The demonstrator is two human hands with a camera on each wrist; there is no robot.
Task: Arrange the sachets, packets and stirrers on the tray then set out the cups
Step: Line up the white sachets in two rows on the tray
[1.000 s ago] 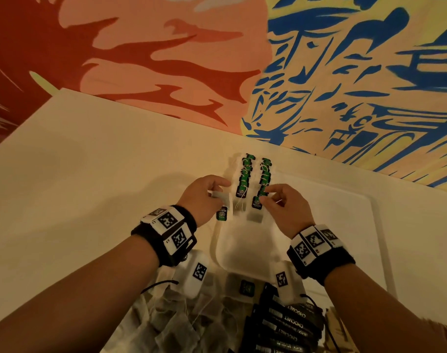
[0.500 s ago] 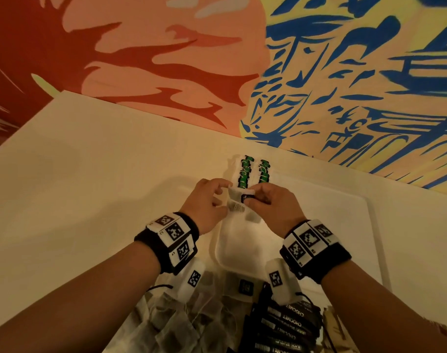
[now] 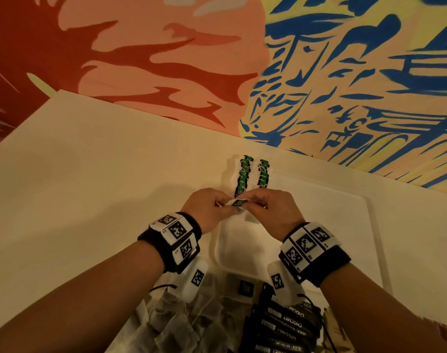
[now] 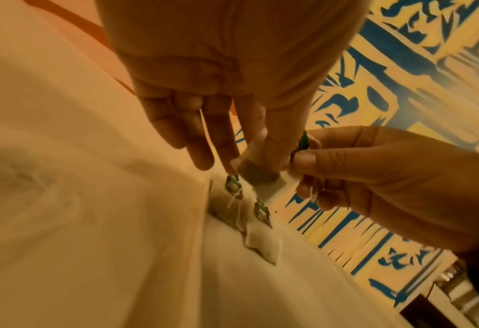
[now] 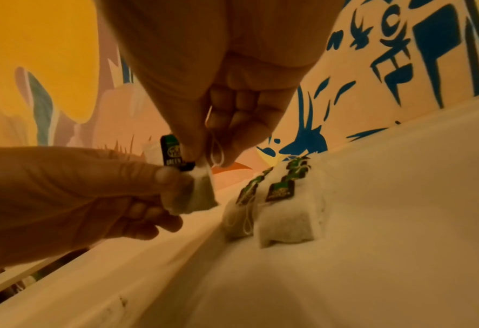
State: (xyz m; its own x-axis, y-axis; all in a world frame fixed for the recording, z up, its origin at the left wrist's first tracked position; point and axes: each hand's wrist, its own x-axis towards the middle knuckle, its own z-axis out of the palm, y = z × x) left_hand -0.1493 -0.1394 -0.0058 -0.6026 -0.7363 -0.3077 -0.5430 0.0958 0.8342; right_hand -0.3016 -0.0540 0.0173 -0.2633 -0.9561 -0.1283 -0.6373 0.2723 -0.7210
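Black "CHOCMET" sachets (image 3: 286, 324) and a heap of loose pale tea bags (image 3: 181, 319) lie nearest, at the near edge of the white plastic tray (image 3: 344, 225) on the cream counter (image 3: 90, 174). Above the tray's left part, the small white tea bag with a green tag (image 5: 196, 195) hangs between both hands: the left hand (image 3: 209, 210) pinches its pouch, the right hand (image 3: 273, 212) pinches its tag and string. Just beyond, two rows of green-tagged tea bags (image 3: 253, 174) lie on the tray toward the painted wall (image 3: 344, 72).
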